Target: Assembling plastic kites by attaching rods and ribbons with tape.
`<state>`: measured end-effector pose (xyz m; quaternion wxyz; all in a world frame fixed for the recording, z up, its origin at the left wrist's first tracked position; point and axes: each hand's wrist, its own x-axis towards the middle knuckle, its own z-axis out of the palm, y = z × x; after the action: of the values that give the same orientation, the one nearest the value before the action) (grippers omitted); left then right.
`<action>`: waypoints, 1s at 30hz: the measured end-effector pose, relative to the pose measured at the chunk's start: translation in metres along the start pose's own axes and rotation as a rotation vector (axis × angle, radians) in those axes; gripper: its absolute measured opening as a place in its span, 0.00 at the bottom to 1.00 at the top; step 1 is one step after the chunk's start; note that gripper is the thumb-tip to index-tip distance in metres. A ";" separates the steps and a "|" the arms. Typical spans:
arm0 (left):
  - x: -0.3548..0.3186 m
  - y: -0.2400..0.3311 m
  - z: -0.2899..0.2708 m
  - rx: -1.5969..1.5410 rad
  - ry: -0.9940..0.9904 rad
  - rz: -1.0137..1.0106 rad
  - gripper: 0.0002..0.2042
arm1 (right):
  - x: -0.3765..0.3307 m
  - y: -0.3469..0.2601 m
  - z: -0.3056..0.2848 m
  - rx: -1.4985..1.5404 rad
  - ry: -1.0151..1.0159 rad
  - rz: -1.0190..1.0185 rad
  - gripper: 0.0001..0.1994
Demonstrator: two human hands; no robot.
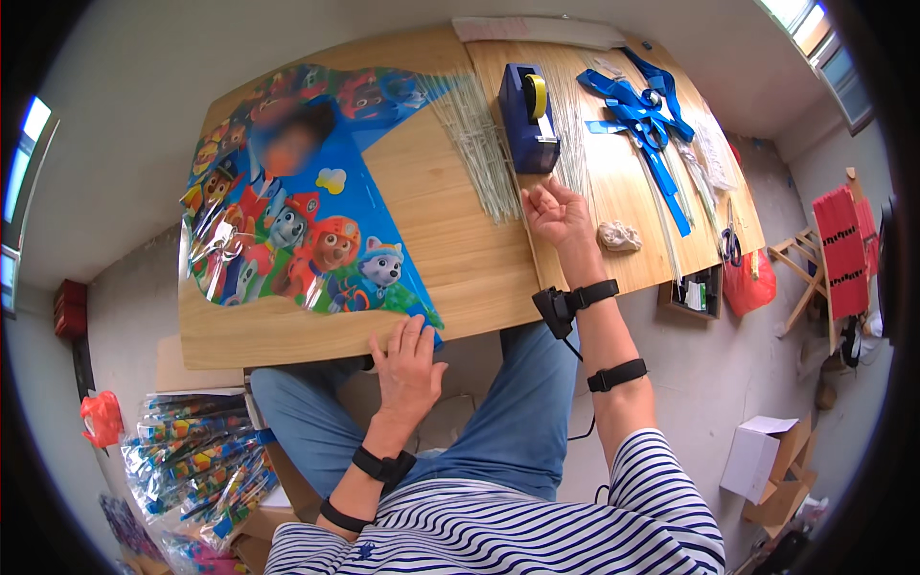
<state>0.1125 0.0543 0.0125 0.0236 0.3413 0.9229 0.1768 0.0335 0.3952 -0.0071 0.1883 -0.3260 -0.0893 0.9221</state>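
A glossy plastic sheet [331, 206], blue with cartoon dogs printed on it, covers the left part of the wooden table. My left hand [409, 364] rests its outstretched fingers on the sheet's near right corner, at the table's front edge. Just in front of a dark blue tape dispenser [530, 134] with a yellow-cored roll, my right hand [556, 209] has its fingertips pinched together. Whatever may be between them is too small to make out. Thin clear sticks [474, 144] lie in a bundle left of the dispenser, and more lie to its right.
Blue ribbon [652, 125] lies tangled on the table's right side. A bunched whitish cord [619, 237] is near my right wrist, and scissors [731, 240] lie by the right edge. Packed printed sheets [196, 450] are piled low at the left. An open carton [771, 465] stands on the floor at right.
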 end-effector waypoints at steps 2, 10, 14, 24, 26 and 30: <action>0.001 0.000 0.000 -0.002 0.009 0.009 0.30 | 0.004 -0.002 0.007 0.030 -0.034 -0.009 0.11; 0.002 0.000 0.000 0.000 -0.001 0.005 0.30 | 0.006 0.001 0.029 0.138 -0.020 -0.013 0.11; 0.002 -0.002 0.000 -0.006 -0.001 0.001 0.29 | 0.004 0.005 0.038 0.172 0.010 -0.016 0.09; 0.001 -0.003 0.007 -0.005 -0.026 -0.029 0.29 | 0.030 -0.001 0.017 -0.498 0.169 -0.282 0.02; -0.003 -0.004 0.007 -0.003 0.021 -0.024 0.28 | -0.002 0.011 0.034 -0.751 -0.070 -0.426 0.03; 0.003 -0.001 -0.001 -0.053 0.014 -0.044 0.26 | -0.043 0.014 0.077 -1.159 -0.591 -0.196 0.02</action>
<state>0.1094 0.0553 0.0129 0.0302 0.3191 0.9252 0.2032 0.0118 0.3620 0.0727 0.0331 -0.0982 -0.6487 0.7540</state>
